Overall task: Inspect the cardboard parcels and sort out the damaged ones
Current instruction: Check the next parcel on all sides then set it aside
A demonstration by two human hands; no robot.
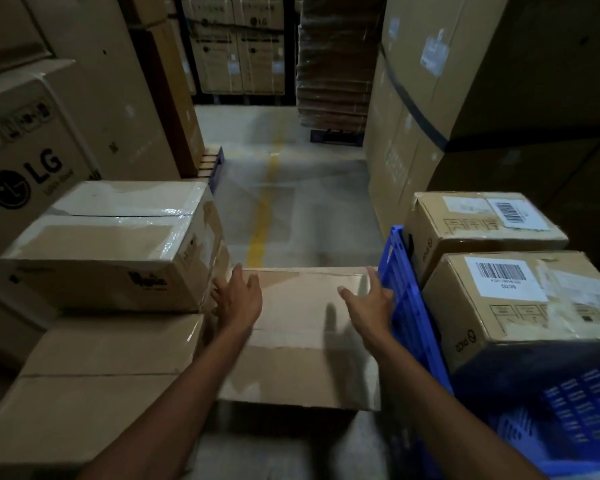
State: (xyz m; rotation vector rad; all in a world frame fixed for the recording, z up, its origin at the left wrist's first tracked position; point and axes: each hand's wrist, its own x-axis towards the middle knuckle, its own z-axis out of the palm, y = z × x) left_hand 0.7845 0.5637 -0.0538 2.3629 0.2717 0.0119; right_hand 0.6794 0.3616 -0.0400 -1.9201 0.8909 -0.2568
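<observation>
Well, the parcel (302,368) lay between the taped box (118,244) and the crate (406,306). The left hand (238,301) and right hand (369,304) hovered over its top, fingers (237,276) spread, gripping nothing. Best gripped squarely by both sides, then tilted to check corners.

middle parcel (302,341): plain brown | taped parcel (111,244): brown, glossy clear tape bands | crate (409,306): blue, slotted | crate parcel (520,323): tan, white label (503,277), black barcode | floor (309,220): grey, yellow line (260,230) | LG carton (25,150): beige, black logo
</observation>
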